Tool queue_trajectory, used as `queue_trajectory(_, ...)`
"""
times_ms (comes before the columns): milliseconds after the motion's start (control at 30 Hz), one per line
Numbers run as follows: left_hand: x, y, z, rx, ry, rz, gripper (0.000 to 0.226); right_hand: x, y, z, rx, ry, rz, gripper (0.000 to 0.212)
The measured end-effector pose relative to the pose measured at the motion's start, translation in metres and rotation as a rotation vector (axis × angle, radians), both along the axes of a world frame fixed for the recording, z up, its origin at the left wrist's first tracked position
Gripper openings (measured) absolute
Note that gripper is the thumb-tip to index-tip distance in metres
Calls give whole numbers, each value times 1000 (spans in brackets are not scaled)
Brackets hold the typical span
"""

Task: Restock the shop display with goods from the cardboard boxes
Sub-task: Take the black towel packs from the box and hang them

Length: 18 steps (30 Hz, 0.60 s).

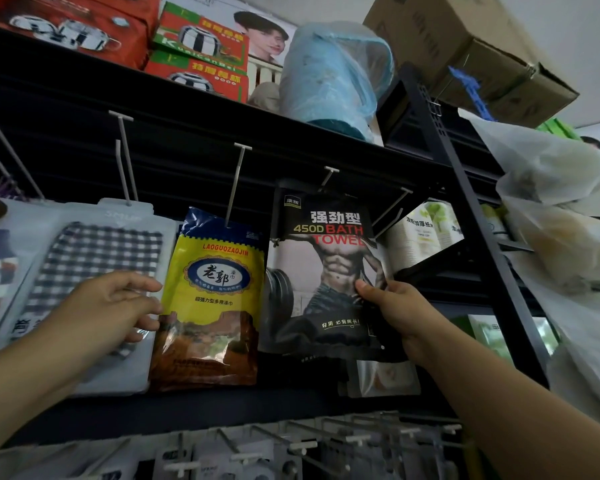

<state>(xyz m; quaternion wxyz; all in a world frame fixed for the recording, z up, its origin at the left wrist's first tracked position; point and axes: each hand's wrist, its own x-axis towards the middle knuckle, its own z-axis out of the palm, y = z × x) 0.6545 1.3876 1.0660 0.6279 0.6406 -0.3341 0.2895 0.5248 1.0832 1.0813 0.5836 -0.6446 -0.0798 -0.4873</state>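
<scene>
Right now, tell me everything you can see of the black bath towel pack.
The bath towel pack is a flat, glossy black plastic pouch printed with white Chinese characters, "450D BATH TOWEL" in gold and red, and a muscular torso. It hangs about upright, its top at a peg hook under the dark shelf; whether it is fully threaded on is unclear. The right hand pinches its lower right edge, thumb on the front. The yellow pack hangs just left of it, edges close. The left hand does not touch it.

Dim, wide-angle view bending at edges; glare on yellow packet (pixel 215 299), corners blurred.
</scene>
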Motion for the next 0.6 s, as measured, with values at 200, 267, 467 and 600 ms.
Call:
queue_trajectory(200,3,5,1,-2,9,25,18,-8,-4,9,-3,-1,-8,15)
queue_trajectory(267,4,5,1,1,10,29,19,-9,-3,9,-30,25,-4,14)
queue_trajectory(467,6,3,0,-20,10,16,20,-2,-5,6,9,88,-41,25)
queue_trajectory(600,2,5,-1,-15,22,20,20,8,-4,8,8,182,-69,35)
